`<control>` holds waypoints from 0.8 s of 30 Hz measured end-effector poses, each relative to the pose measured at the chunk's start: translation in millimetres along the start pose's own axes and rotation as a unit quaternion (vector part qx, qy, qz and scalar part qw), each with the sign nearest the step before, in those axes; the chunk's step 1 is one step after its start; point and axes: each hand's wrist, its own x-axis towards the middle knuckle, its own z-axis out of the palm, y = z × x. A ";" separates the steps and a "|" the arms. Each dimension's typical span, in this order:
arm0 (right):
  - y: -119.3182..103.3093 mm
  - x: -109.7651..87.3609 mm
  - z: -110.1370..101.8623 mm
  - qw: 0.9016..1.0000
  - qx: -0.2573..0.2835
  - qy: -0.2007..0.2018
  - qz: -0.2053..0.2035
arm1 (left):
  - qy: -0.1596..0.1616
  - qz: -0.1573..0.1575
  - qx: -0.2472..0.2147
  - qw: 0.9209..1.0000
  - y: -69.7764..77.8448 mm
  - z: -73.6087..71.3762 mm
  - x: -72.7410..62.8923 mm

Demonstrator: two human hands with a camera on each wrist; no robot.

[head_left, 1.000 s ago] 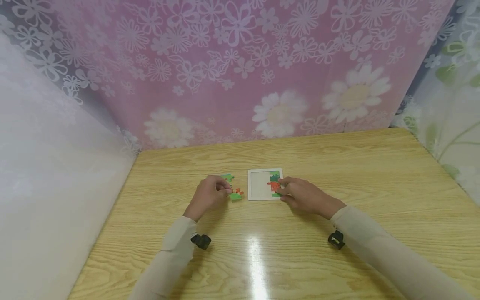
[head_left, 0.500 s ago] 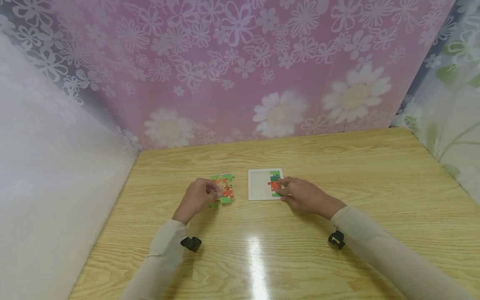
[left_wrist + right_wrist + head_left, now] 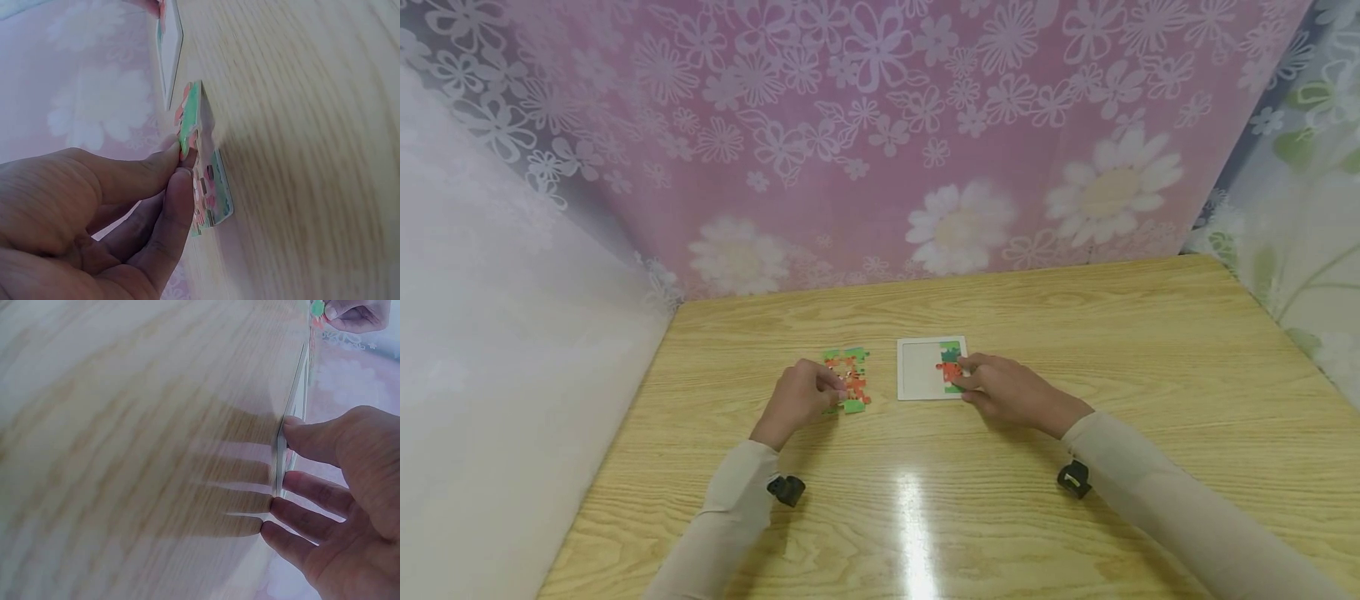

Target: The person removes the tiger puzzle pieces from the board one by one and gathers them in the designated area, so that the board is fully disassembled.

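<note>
Head view: a white tray (image 3: 922, 367) lies on the desk (image 3: 760, 500), nearer its far edge than its near one. Along the tray's right edge, a column of green and red puzzle pieces (image 3: 951, 356) is in place, running from the far right corner toward the near one, though fingers partly cover it. From that column to the tray's left edge the base is bare, so the larger part seems left to fill. The loose pieces (image 3: 854, 357) sit outside, well apart from the tray's left edge, close together; the left hand (image 3: 796, 402) covers some, so I cannot count them. The right hand (image 3: 1011, 389) is at the tray's near right corner.

Left wrist view: the thumb and a finger of the left hand pinch a green and red piece (image 3: 192, 115). It looks raised above the desk, with other loose pieces just beyond the fingertips. This piece is not yet in the tray, which is well apart from it.

Right wrist view: the right hand's fingers are spread and nearly straight, with the thumb and a fingertip touching the tray's edge, probably steadying it. The bare base hardly shows at this low angle.
</note>
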 end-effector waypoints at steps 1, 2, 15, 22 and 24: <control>0.1 0.0 0.1 1.000 0.001 0.001 0.001 | 0.001 -0.002 0.000 1.000 -0.3 0.2 0.3; 0.1 0.1 0.2 1.000 0.002 0.001 0.001 | 0.002 -0.003 0.000 1.000 -0.3 0.4 0.4; 0.9 0.8 0.7 1.000 -0.001 0.008 -0.004 | 0.007 -0.019 0.013 1.000 0.1 1.8 0.6; 2.3 -0.2 0.5 1.000 0.023 0.006 0.019 | 0.000 0.004 0.004 1.000 0.3 -0.1 2.6; 2.4 0.1 0.3 0.999 0.026 0.006 0.019 | 0.000 0.005 -0.001 1.000 2.9 -0.3 3.9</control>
